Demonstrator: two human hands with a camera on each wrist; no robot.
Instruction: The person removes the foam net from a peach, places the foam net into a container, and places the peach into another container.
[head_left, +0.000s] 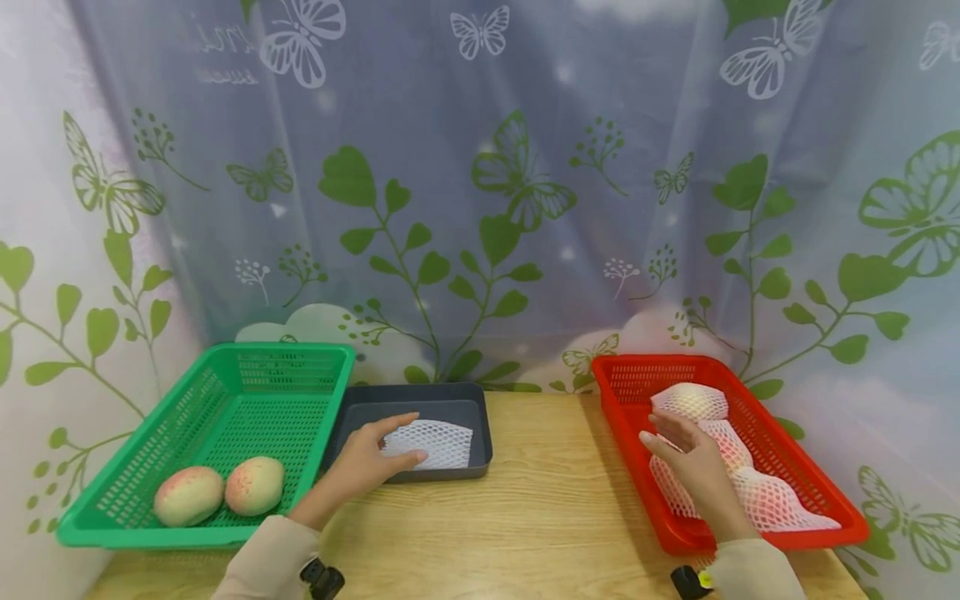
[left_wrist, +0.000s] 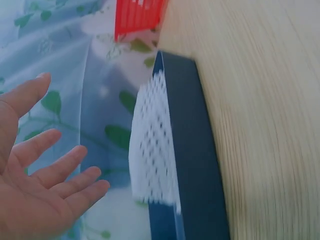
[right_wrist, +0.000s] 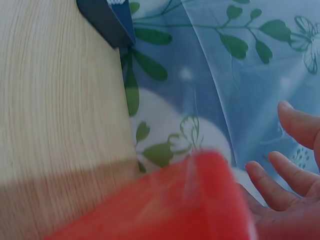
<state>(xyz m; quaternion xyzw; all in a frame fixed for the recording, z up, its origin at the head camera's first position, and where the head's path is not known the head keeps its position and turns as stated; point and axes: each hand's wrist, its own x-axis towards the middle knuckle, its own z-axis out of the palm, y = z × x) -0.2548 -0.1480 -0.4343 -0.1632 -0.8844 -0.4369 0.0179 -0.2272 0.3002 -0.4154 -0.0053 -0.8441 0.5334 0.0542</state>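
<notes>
My left hand (head_left: 363,454) hovers over the dark grey tray (head_left: 420,398), its thumb and fingers spread apart with nothing between them. A white foam net sleeve (head_left: 446,446) lies in that tray; the left wrist view shows the net (left_wrist: 152,145) apart from the fingers. My right hand (head_left: 701,467) is held above the left side of the red basket (head_left: 626,450), fingers extended and holding nothing. Inside this basket are several peaches in foam nets, among them a back one (head_left: 693,402) and a front one (head_left: 776,500). The hand partly hides others.
At the left stands a green basket (head_left: 277,417) with two bare peaches, one on the left (head_left: 189,497) and one on the right (head_left: 255,486). Wooden tabletop (head_left: 543,483) lies between tray and red basket. A printed curtain (head_left: 450,208) hangs behind.
</notes>
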